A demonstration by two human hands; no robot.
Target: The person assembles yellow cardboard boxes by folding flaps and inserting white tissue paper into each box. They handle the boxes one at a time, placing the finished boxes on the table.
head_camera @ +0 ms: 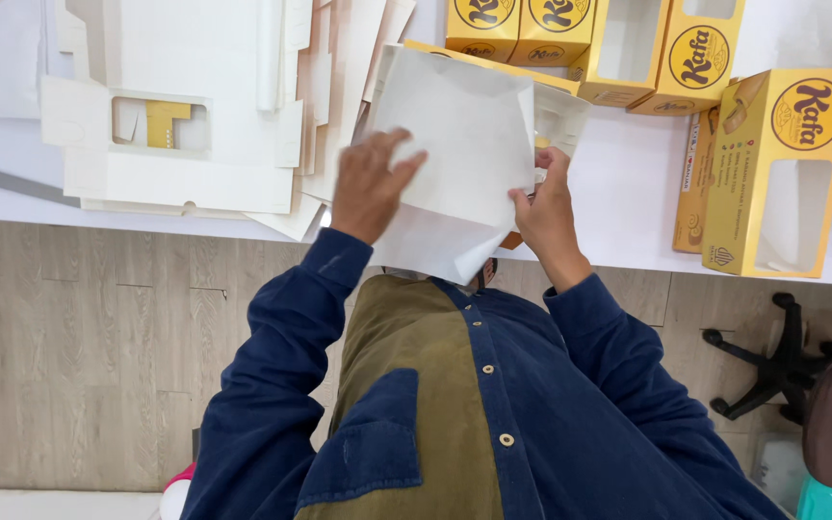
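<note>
I hold a flat carton blank (pixel 464 144), white on the side facing me and yellow at its far edge, over the front edge of a white table (pixel 628 183). My left hand (pixel 368 188) presses on the blank's left part with fingers spread across the white panel. My right hand (pixel 546 212) pinches its right edge, beside a flap with a clear window (pixel 559 116). Both sleeves are dark blue.
A stack of unfolded white carton blanks (pixel 185 116) lies on the table at the left. Folded yellow window boxes stand at the back (pixel 618 48) and at the right (pixel 777 173). An office chair base (pixel 772 366) stands on the wooden floor at the right.
</note>
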